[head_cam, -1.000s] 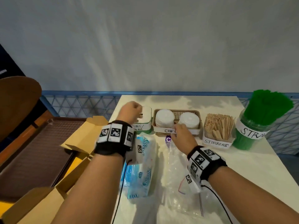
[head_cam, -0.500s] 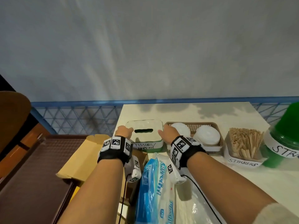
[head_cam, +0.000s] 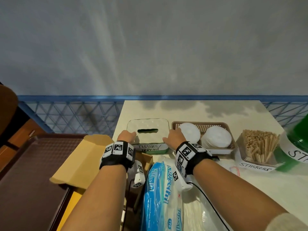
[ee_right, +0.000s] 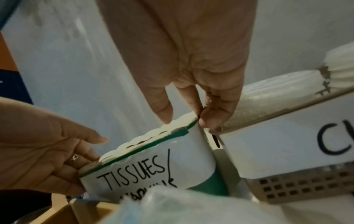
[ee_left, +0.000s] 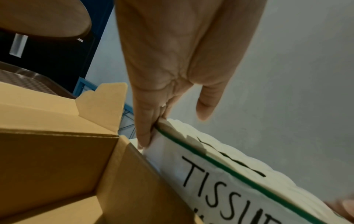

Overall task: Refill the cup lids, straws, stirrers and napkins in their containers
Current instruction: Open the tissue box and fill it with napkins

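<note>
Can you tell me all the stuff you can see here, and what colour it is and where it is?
tissue box: one, green with a pale lid and a TISSUES/NAPKINS label, at the table's left end.
cup lid basket: one, brown, right of the tissue box.
cup lid stacks: two, white, in the basket.
stirrer holder: one, clear with a white label, right of the basket, full of tan stirrers.
straw jar: one, green, at the far right edge.
napkin pack: one, blue and white, near edge of the table.
cardboard box: one, brown, open, left of the table.
table: one, cream.
left hand: gripping the tissue box's left end.
right hand: gripping its right end.
</note>
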The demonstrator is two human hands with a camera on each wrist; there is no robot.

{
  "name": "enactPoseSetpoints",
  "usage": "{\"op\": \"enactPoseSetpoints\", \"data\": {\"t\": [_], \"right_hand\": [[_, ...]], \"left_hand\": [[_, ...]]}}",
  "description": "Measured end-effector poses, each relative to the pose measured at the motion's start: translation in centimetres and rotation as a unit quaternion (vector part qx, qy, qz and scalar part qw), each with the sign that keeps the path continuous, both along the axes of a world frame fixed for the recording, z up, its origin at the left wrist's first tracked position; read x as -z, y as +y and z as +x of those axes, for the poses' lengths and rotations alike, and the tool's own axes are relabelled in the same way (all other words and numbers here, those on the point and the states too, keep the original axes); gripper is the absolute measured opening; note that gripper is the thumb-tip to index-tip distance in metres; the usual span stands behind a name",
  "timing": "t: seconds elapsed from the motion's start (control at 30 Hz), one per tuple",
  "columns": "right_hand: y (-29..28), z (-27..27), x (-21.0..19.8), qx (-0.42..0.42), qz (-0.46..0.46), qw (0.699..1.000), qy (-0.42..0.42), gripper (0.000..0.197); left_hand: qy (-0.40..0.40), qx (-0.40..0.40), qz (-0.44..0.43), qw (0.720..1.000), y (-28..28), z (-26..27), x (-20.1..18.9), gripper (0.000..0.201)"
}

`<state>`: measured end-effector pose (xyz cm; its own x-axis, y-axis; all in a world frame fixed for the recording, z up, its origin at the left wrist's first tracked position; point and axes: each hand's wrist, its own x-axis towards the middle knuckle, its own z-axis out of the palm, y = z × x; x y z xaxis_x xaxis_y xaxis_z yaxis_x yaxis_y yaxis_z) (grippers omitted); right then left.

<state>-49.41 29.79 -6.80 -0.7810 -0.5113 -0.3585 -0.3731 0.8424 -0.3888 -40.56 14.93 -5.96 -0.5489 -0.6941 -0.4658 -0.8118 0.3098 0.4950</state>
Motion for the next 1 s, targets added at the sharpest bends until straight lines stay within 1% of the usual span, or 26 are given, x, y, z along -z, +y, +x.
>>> {"op": "enactPoseSetpoints", "data": {"t": [0.03,0.1,0.23,0.33,0.37,0.43,0.5,0.57,0.63,0.7,0.83,0.93,1.0], "right_hand": [[0.0,0.0,0.0,0.001,-0.004,1.0,0.0,0.042],[0.0,0.0,0.0,0.01,-0.035,0.999,-0.005,0.043],[0.2,0.5,-0.7,0.033,-0.15,0.988,-0.009,0.043],[1.1,1.9,-2.6,0.054,-0.277,0.959,-0.012,0.036],[1.7,2.5,-3.2,0.066,-0.314,0.947,-0.008,0.035],[3.5,3.6,-4.7,0.101,-0.377,0.921,0.012,0.035],[6.4,4.8,-6.1,0.132,-0.427,0.894,0.036,0.034],[10.1,5.7,-7.2,0.154,-0.46,0.873,0.046,0.032],[14.6,6.6,-8.0,0.162,-0.46,0.87,0.074,0.03],[19.1,7.4,-8.1,0.162,-0.44,0.877,0.109,0.028],[26.6,9.0,-6.2,0.181,-0.383,0.898,0.119,0.028],[29.7,9.7,-3.4,0.187,-0.351,0.912,0.1,0.023],[30.9,9.7,-1.3,0.186,-0.323,0.923,0.098,0.022]], "left_hand": [[0.008,-0.011,0.008,1.0,0.0,0.0,0.0,0.038],[0.029,-0.031,-0.004,0.999,-0.1,0.1,-0.2,0.037],[0.082,-0.054,-0.025,0.995,-0.7,0.5,-2.1,0.039],[0.185,-0.078,-0.048,0.978,-0.2,1.1,-5.0,0.037],[0.227,-0.087,-0.057,0.968,0.4,1.5,-6.1,0.035],[0.318,-0.095,-0.054,0.942,2.7,2.5,-8.3,0.024],[0.36,-0.076,-0.037,0.929,5.9,3.8,-10.3,0.023],[0.372,-0.043,-0.011,0.927,9.5,5.3,-11.3,0.025],[0.377,-0.004,0.008,0.926,13.4,6.6,-11.5,0.027],[0.384,0.021,0.028,0.923,17.3,7.5,-10.9,0.028],[0.349,0.068,0.055,0.933,24.1,8.2,-7.4,0.032],[0.311,0.085,0.081,0.943,27.1,8.5,-3.7,0.046],[0.299,0.106,0.111,0.942,28.3,9.0,-1.7,0.065]]}}
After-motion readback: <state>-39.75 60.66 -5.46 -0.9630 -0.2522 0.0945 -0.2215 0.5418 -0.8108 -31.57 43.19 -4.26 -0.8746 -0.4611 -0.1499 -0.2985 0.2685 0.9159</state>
